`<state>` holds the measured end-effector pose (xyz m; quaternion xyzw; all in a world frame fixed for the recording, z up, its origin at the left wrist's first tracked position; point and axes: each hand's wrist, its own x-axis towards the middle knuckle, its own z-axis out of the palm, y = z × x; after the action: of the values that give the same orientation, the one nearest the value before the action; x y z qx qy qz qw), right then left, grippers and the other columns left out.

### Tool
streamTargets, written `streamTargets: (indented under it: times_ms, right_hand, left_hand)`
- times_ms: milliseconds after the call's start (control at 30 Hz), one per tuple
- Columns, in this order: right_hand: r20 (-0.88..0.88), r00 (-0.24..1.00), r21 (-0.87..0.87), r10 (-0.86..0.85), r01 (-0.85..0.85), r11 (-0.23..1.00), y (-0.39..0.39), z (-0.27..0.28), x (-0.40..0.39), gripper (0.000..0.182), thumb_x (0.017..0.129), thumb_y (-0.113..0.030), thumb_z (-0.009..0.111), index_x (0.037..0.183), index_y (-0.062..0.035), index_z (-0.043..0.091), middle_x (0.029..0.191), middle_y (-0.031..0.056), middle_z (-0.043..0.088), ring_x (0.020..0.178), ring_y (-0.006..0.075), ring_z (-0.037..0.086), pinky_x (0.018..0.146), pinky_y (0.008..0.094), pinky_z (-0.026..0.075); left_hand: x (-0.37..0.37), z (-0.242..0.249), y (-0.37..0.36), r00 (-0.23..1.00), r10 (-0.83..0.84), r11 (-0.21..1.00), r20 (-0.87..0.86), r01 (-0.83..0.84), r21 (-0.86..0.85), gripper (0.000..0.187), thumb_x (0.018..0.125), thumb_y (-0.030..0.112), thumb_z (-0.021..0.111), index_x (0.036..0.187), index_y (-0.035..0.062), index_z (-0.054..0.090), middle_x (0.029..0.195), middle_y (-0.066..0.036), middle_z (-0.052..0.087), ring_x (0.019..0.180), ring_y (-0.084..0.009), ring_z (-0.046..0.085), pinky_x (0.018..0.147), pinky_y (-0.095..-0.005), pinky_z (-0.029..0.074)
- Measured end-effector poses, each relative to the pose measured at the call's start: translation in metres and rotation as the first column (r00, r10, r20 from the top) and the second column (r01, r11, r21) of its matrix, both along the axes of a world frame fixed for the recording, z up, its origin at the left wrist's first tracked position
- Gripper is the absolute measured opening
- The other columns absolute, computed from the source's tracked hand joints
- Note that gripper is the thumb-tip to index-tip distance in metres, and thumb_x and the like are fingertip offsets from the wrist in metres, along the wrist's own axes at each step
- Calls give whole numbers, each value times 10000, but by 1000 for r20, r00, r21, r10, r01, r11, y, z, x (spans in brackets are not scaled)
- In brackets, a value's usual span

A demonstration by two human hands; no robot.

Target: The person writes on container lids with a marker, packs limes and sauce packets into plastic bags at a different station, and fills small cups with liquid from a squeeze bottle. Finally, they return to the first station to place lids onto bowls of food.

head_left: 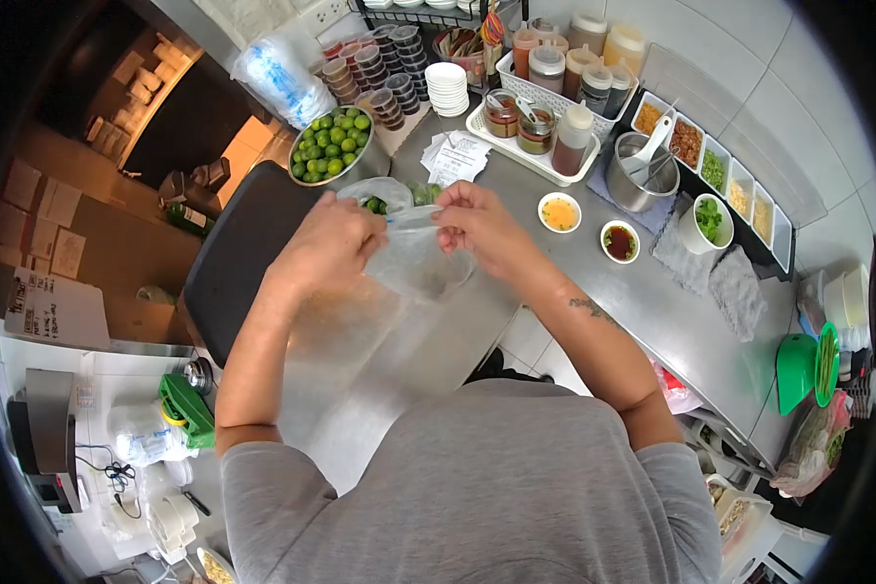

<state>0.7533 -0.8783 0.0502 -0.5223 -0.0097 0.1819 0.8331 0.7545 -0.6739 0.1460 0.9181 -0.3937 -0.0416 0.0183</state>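
A clear plastic bag [419,261] hangs between my two hands above the steel counter. My left hand [329,238] is closed at the bag's left edge, its fingertips curled in. Thumb and fingers of my right hand [467,222] pinch the bag's upper right edge. Just beyond the hands lie another clear bag [384,187] with dark green contents and a small bag of lighter greens [423,193].
A steel bowl of limes [333,146] stands behind my left hand, by a black board [238,263]. Printed slips [455,159], two sauce dishes [559,212] [619,241], a bottle tray [530,151] and a steel pot [642,183] are beyond my right hand.
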Motion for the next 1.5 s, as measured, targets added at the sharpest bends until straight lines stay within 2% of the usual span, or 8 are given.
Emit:
streamTargets:
  times_ms: [167,400,600,800,900,933,1067,1500]
  right_hand:
    - [450,851,-607,271,68,792,-28,-40,-2,384,772,-155,648,1108,-14,527,965,45,517,717,170,523,699,292,465]
    - [340,924,-639,174,92,763,-14,-105,-10,184,750,-41,598,930,-11,573,798,133,558,715,255,559,693,343,461]
    - [506,859,-630,77,307,713,-5,-111,-14,71,754,29,526,813,2,498,718,158,561,701,317,574,652,379,458]
    - [487,854,-694,182,251,675,-16,-106,-11,180,778,-30,583,943,-7,513,871,170,570,770,327,583,701,372,468]
    - [414,876,-635,249,81,768,-22,-91,-14,381,768,-85,653,1118,-31,512,998,133,554,795,259,570,728,339,469]
    - [346,888,-627,303,-22,779,-26,-86,-17,466,758,-103,678,1184,-51,494,1015,110,546,796,223,554,729,324,466]
    - [389,797,-645,462,-122,754,-30,-101,-8,610,706,-95,729,1263,-80,480,1055,73,518,843,182,532,739,292,463]
    - [332,837,-643,436,-138,754,-31,-91,5,561,684,-78,727,1204,-85,515,1057,66,456,814,153,483,737,268,445]
  left_hand:
    - [-16,-15,-7,997,-39,998,-64,36,-46,159,741,37,538,885,14,604,815,-133,617,913,-316,572,822,-459,394]
    - [-8,-45,-22,877,207,949,-433,-287,-127,228,788,108,564,990,11,605,902,-176,634,837,-367,601,743,-414,465]
    - [-23,-44,-35,947,144,915,-288,-16,403,306,761,84,602,1063,38,606,913,-154,639,860,-342,613,744,-428,468]
    - [-6,-45,-9,976,-126,979,175,151,-136,269,732,28,614,1002,33,603,894,-129,617,766,-328,599,678,-423,480]
    - [-35,-33,-3,899,198,880,390,12,-474,271,718,23,659,978,21,583,958,-108,575,744,-274,567,646,-366,473]
    - [-43,-49,9,934,330,804,139,-201,-560,280,718,26,669,983,17,577,983,-109,560,756,-254,563,650,-354,471]
    - [-68,-164,21,678,427,461,-599,-733,-501,335,739,15,673,1052,11,555,928,-114,550,754,-181,544,668,-296,464]
    - [-41,-227,30,906,423,732,-16,-353,-583,204,769,16,583,965,33,636,952,-164,640,874,-382,599,763,-420,478]
